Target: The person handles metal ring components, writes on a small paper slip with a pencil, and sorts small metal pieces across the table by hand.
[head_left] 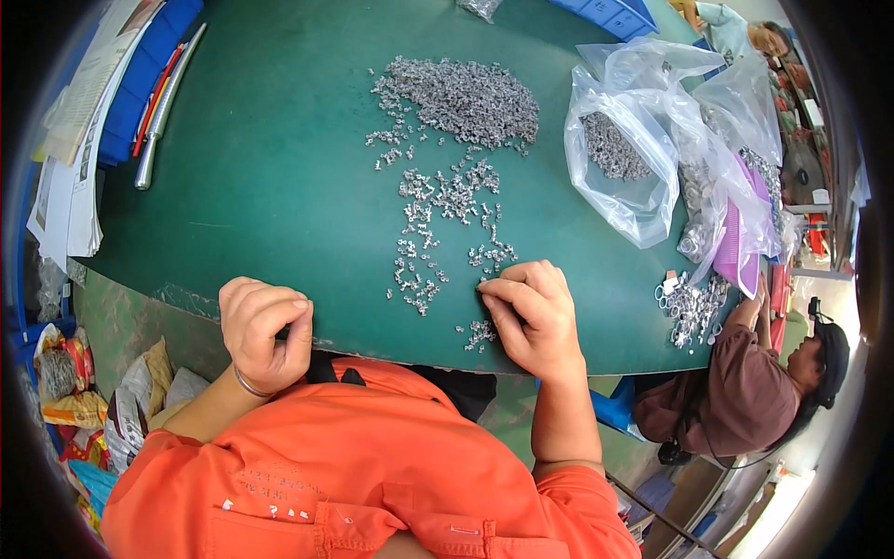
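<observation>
My left hand (265, 331) is curled closed at the table's front edge, thumb against the bent fingers; whatever it may hold is hidden. Thumb and forefinger of my right hand (535, 319) press together just above the table, beside a few loose parts (480, 334); anything between those fingertips is too small to make out. Scattered small grey metal parts (419, 247) lie in loose strips in front of me, between and beyond my hands. Farther back is a dense heap of the same parts (466, 98).
An open clear plastic bag (658, 191) with grey parts stands at right, near a purple tray (736, 238) and a pile of shiny metal pieces (691, 312). A person in brown (722, 401) sits there. Blue bins (140, 88) and a metal rod (168, 107) lie far left.
</observation>
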`<state>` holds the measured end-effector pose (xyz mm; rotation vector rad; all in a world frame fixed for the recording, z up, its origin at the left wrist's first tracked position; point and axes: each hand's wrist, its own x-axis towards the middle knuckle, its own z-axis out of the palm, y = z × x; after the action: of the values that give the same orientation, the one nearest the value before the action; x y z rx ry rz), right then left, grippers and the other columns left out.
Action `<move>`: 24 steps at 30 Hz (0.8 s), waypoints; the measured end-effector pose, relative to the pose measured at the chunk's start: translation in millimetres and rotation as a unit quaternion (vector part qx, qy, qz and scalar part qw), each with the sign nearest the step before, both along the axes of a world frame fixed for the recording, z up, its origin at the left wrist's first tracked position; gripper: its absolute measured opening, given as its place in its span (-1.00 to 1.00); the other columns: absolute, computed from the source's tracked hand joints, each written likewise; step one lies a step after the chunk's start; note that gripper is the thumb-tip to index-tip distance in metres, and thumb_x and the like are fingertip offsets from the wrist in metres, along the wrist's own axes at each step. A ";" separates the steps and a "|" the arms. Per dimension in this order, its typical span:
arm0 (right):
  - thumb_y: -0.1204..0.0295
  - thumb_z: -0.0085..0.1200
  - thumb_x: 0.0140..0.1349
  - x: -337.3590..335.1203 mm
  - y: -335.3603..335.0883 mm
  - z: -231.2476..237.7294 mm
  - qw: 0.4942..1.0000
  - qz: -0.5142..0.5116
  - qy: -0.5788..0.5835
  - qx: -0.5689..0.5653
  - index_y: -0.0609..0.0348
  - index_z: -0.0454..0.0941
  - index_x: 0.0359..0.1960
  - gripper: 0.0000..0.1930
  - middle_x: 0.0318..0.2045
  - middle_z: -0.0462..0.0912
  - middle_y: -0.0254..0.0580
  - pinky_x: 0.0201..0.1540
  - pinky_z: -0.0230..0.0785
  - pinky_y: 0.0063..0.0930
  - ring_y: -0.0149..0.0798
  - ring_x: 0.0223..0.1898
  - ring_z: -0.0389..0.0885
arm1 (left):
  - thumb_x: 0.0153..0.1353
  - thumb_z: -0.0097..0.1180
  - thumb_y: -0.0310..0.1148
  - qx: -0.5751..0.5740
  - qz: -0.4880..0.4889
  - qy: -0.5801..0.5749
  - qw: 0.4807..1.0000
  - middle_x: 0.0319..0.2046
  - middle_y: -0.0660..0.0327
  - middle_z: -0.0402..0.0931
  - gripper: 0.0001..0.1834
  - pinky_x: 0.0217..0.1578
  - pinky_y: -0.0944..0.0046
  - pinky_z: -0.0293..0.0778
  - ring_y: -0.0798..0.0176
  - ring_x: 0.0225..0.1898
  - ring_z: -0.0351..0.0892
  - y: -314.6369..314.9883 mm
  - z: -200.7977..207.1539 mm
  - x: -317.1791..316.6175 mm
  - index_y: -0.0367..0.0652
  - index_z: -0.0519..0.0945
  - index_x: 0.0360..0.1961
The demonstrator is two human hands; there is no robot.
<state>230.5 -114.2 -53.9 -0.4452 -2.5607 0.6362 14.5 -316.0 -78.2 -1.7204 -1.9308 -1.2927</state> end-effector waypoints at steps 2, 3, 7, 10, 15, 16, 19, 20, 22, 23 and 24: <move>0.65 0.17 -0.04 1.8 -0.4 -3.3 0.997 -0.032 0.052 -0.036 0.19 0.56 -0.38 -0.83 -0.44 0.55 -0.23 -0.37 0.27 -0.40 -0.19 -0.44 0.48 | -0.08 0.23 -0.64 0.000 0.000 0.003 1.000 -0.42 0.22 0.51 -0.69 -0.29 0.21 0.32 0.20 -0.48 0.43 -0.6 0.3 0.4 -0.13 0.46 -0.31; 0.65 0.17 -0.04 2.1 -0.6 -4.7 0.997 -0.030 0.054 -0.035 0.19 0.56 -0.38 -0.83 -0.44 0.55 -0.23 -0.37 0.27 -0.40 -0.19 -0.44 0.48 | -0.08 0.23 -0.64 0.002 0.001 0.002 1.000 -0.42 0.22 0.51 -0.69 -0.30 0.21 0.32 0.20 -0.48 0.44 -1.3 -0.9 1.0 -0.13 0.46 -0.31; 0.65 0.17 -0.04 5.1 -3.5 -9.1 0.991 -0.087 0.079 -0.067 0.18 0.57 -0.39 -0.85 -0.44 0.53 -0.22 -0.35 0.30 -0.38 -0.16 -0.43 0.44 | -0.09 0.23 -0.64 0.003 0.000 0.000 1.000 -0.43 0.23 0.51 -0.69 -0.29 0.21 0.32 0.19 -0.48 0.44 0.0 -0.7 0.2 -0.13 0.46 -0.31; 0.60 0.22 -0.05 -0.3 -3.2 -6.3 0.999 -0.038 0.036 -0.010 0.15 0.58 -0.40 -0.85 -0.43 0.53 -0.26 -0.35 0.25 -0.39 -0.19 -0.42 0.43 | -0.09 0.22 -0.64 -0.002 -0.002 0.000 1.000 -0.43 0.23 0.51 -0.69 -0.29 0.21 0.32 0.20 -0.48 0.44 -0.4 -0.3 0.4 -0.13 0.46 -0.31; 0.59 0.23 -0.08 3.3 -0.3 -6.7 0.998 -0.031 0.033 -0.046 0.14 0.58 -0.41 -0.84 -0.42 0.52 -0.27 -0.31 0.25 -0.37 -0.17 -0.39 0.44 | -0.09 0.22 -0.65 -0.002 -0.001 0.002 1.000 -0.44 0.24 0.51 -0.70 -0.29 0.21 0.31 0.20 -0.48 0.44 0.3 0.8 0.4 -0.13 0.46 -0.31; 0.59 0.23 -0.08 4.3 0.0 -7.6 0.998 -0.030 0.034 -0.046 0.14 0.58 -0.41 -0.84 -0.42 0.52 -0.27 -0.31 0.25 -0.37 -0.17 -0.39 0.44 | -0.09 0.22 -0.65 -0.002 0.000 -0.001 1.000 -0.44 0.24 0.51 -0.70 -0.29 0.21 0.31 0.19 -0.48 0.44 0.4 0.5 0.5 -0.13 0.47 -0.32; 0.62 0.22 -0.08 5.4 -0.4 -9.2 0.997 -0.028 0.050 -0.053 0.14 0.57 -0.41 -0.83 -0.42 0.52 -0.26 -0.30 0.26 -0.37 -0.17 -0.38 0.44 | -0.10 0.22 -0.65 -0.001 0.000 -0.003 1.000 -0.44 0.23 0.51 -0.70 -0.30 0.21 0.31 0.19 -0.48 0.44 0.8 -0.8 0.6 -0.13 0.47 -0.33; 0.61 0.23 -0.08 4.7 -0.6 -8.9 0.996 -0.044 0.056 -0.055 0.14 0.57 -0.42 -0.84 -0.42 0.52 -0.26 -0.30 0.26 -0.37 -0.17 -0.38 0.44 | -0.10 0.23 -0.65 0.002 -0.001 -0.003 1.000 -0.44 0.23 0.52 -0.70 -0.30 0.21 0.31 0.19 -0.48 0.44 1.2 -1.2 0.3 -0.13 0.47 -0.33; 0.60 0.23 -0.08 5.0 -2.0 -7.1 0.995 -0.061 0.059 -0.058 0.14 0.57 -0.43 -0.85 -0.42 0.52 -0.26 -0.31 0.26 -0.37 -0.18 -0.39 0.43 | -0.10 0.23 -0.65 0.000 0.000 -0.001 1.000 -0.44 0.23 0.52 -0.70 -0.30 0.21 0.31 0.19 -0.48 0.44 1.4 -0.1 0.2 -0.13 0.47 -0.33; 0.59 0.24 -0.09 4.6 -2.2 -6.1 0.997 -0.039 0.046 -0.045 0.14 0.57 -0.45 -0.85 -0.42 0.52 -0.27 -0.31 0.25 -0.37 -0.19 -0.39 0.43 | -0.10 0.23 -0.65 0.000 0.001 0.003 1.000 -0.44 0.23 0.52 -0.70 -0.30 0.21 0.31 0.19 -0.48 0.44 1.5 0.4 0.2 -0.13 0.47 -0.33; 0.58 0.25 -0.10 4.0 -1.3 -4.9 0.999 -0.017 0.034 -0.031 0.15 0.57 -0.46 -0.86 -0.42 0.52 -0.28 -0.32 0.24 -0.37 -0.20 -0.39 0.43 | -0.10 0.23 -0.65 -0.001 0.001 0.002 1.000 -0.44 0.23 0.52 -0.70 -0.30 0.21 0.31 0.19 -0.48 0.44 1.4 0.2 0.2 -0.13 0.47 -0.33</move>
<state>234.5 -115.4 -58.8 -0.4787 -2.4693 0.7067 14.7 -314.6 -78.0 -1.7206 -1.9309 -1.2875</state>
